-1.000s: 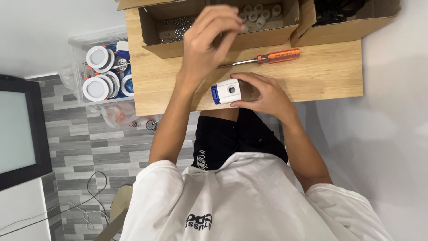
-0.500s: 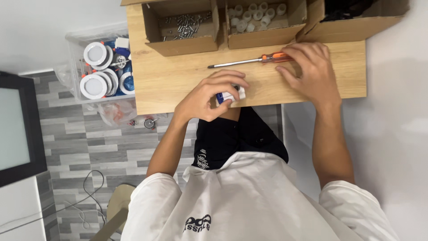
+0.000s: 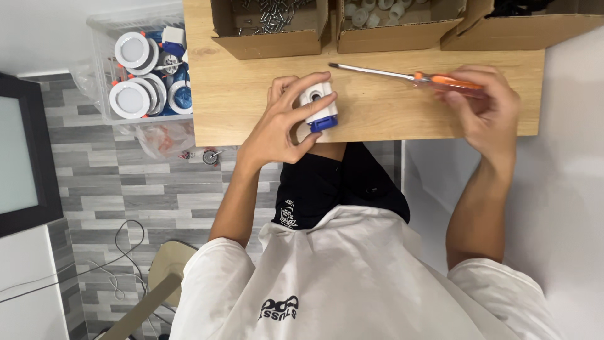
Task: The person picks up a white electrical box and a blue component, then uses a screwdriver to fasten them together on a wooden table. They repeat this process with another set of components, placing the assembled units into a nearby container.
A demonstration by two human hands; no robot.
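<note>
White-and-blue fitting (image 3: 319,106) in left hand (image 3: 283,123) — screwdriver (image 3: 409,77) beside cardboard boxes (image 3: 402,28).

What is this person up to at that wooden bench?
A person in a white shirt sits at a light wooden table. The left hand holds a small white and blue plastic part on the tabletop. The right hand grips the orange handle of a long screwdriver, its tip pointing left, not touching the part. Open cardboard boxes of screws and small fittings line the far edge.
</note>
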